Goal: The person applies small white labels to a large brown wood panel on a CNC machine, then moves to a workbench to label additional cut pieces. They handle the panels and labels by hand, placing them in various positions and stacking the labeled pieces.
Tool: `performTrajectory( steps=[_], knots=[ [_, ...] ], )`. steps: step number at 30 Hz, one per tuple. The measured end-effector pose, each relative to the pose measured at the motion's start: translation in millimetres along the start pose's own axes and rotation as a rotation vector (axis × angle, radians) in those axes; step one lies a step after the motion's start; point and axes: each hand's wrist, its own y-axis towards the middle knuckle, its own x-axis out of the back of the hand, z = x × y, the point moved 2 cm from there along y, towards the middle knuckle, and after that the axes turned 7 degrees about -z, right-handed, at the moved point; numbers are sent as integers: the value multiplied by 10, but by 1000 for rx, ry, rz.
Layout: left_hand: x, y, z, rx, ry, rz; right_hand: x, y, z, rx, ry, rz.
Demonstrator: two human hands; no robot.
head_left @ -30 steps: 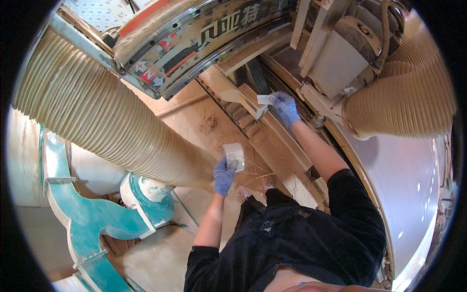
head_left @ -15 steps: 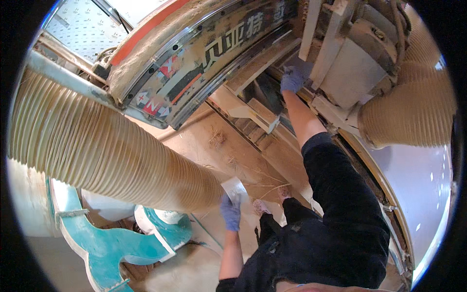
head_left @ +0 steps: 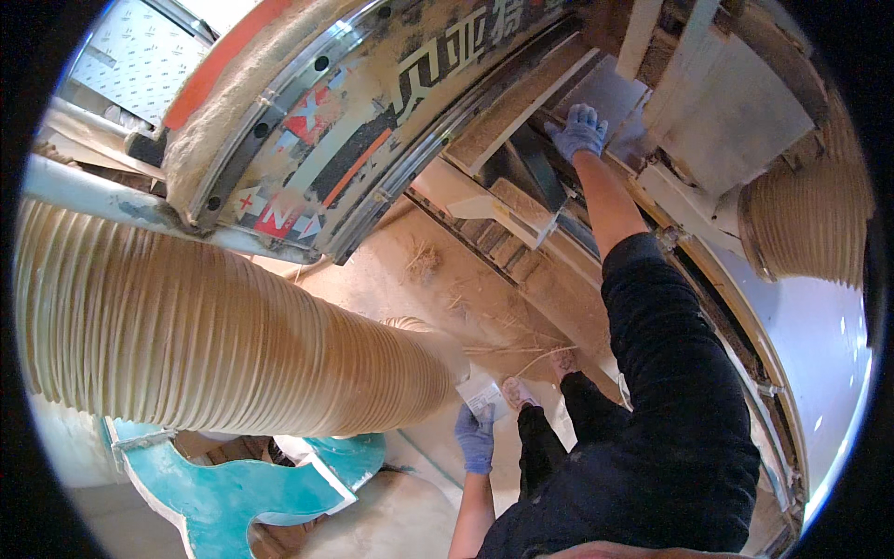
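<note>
I note the gloved left hand (head_left: 475, 438) with its fingers pinching a white card (head_left: 482, 393), which appears beside the ribbed beige hose (head_left: 261, 335), above the dusty floor (head_left: 386, 265). I find the gloved right hand (head_left: 579, 132) outstretched with fingers slightly spread, at a grey plate (head_left: 605, 91); whether it touches, I cannot tell.

A dusty brown floor (head_left: 377, 279) lies beneath a thick ribbed hose (head_left: 233, 326), with teal ducting (head_left: 223, 486) at lower left.
</note>
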Motion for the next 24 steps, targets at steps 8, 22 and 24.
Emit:
performTrajectory(
  steps=[8, 22, 24],
  knots=[
    [-353, 342, -946, -210, 21, 79, 919, -2176, -3, 27, 1601, 514],
    [-826, 58, -1364, -382, -169, 471, 1854, -3748, -562, 125, 1534, 440],
    [-841, 19, -1366, -172, -231, 492, 1939, -3855, -683, 153, 1445, 393]
  ],
)
